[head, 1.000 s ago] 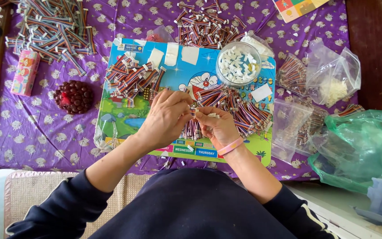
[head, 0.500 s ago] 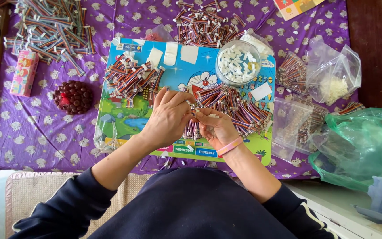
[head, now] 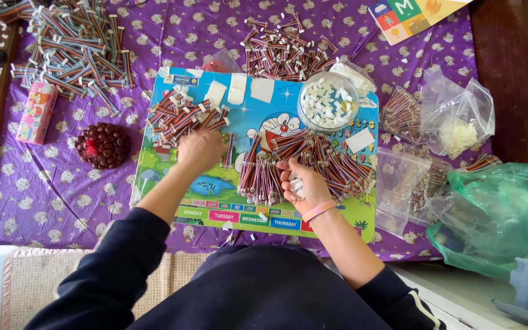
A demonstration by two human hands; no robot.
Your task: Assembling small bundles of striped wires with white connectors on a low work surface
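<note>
the bench (head: 50,201) under you wears a purple cloth dotted with small pale animals. on it, in front of you, lies a bright cartoon board (head: 337,229), and at your 3 o'clock a green plastic bag (head: 496,214) slumps over the bench edge. a big heap of striped ribbon-wire pieces (head: 71,46) sits at 11 o'clock, a smaller heap (head: 282,52) at 12 o'clock, and clear bags (head: 453,119) of the same parts lie at 2 o'clock.

on the board itself, a spread of wire pieces (head: 319,162) fans out just above your right hand, and a second bundle (head: 175,116) lies at the board's upper left. a clear round tub (head: 328,101) of small white connectors stands at the board's top, around 1 o'clock. a dark red beaded lump (head: 102,145) rests on the cloth at 9 o'clock, beyond it a pink carton (head: 36,113).

your left hand (head: 200,150) reaches down onto the board beside the upper-left bundle, fingers curled over a short wire piece (head: 228,150); whether that grip is closed on it, you cannot tell. your right hand (head: 304,183) is cupped palm up, its grip loosely closed around a few white connectors (head: 296,183).
</note>
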